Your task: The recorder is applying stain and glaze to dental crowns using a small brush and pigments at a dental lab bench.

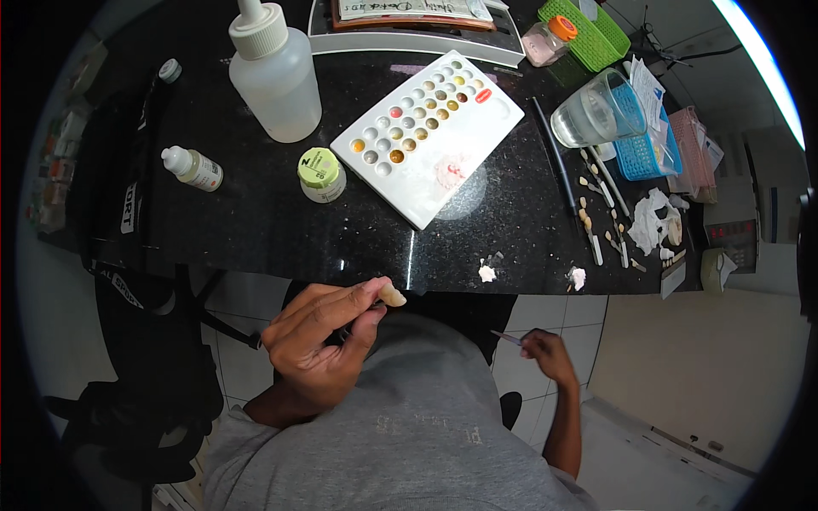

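My left hand (pixel 324 341) is raised at the table's front edge, its fingertips pinching a small cream, tooth-like dental piece (pixel 393 295). Lower and to the right, my right hand (pixel 550 356) is closed around a thin, pointed tool (pixel 506 337); whether it is a brush or a probe cannot be made out. Beyond both hands, a white mixing palette (pixel 422 192) lies at a slant on the black table, several of its round wells filled with yellow, brown, grey and red paste. A reddish-white smear marks its flat part.
Left of the palette stand a green-lidded jar (pixel 322 176), a small dropper bottle (pixel 194 169) and a large squeeze bottle (pixel 277 85). To the right are a glass of water (pixel 588 115), tooth-coloured shade tabs (pixel 590 230), crumpled tissue (pixel 652 221) and a blue basket (pixel 643 157). White powder (pixel 487 273) dots the front edge.
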Tool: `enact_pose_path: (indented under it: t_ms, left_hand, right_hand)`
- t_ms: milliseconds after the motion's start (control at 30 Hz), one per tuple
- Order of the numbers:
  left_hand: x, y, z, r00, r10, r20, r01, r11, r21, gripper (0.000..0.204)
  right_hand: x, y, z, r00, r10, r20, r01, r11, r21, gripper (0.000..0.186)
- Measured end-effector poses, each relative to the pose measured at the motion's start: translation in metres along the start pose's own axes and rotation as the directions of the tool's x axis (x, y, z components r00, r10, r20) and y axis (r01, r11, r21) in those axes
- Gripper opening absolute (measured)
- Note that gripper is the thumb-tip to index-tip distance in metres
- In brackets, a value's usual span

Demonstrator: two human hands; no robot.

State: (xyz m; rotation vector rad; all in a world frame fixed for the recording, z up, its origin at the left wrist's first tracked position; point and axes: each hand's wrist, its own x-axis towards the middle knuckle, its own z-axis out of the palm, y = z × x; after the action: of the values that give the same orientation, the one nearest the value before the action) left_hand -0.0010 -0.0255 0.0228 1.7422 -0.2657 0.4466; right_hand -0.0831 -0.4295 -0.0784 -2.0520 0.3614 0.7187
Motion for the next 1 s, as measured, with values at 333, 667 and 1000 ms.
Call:
enact_pose_path:
  t_ms: [333, 667, 1000]
  left_hand:
    - [0.001, -0.009, 0.005, 0.999, 0.017, -0.047, -0.016, 1.0, 0.011, 0.028]
    - [0.003, -0.01, 0.001, 0.999, 0.041, 0.02, -0.041, 0.999, 0.011, 0.035]
    - [0.004, -0.012, -0.009, 0.993, 0.052, 0.107, -0.053, 0.999, 0.006, 0.031]
  right_hand:
    - [0.01, 0.069, 0.037, 0.94, 0.024, -0.342, -0.302, 0.527, -0.794, 0.014]
    - [-0.077, -0.221, -0.04, 0.815, -0.531, -0.229, 0.431, 0.822, -0.372, 0.011]
    - [0.021, -0.334, -0.009, 0.475, -0.864, -0.168, 0.354, 0.363, -0.862, 0.021]
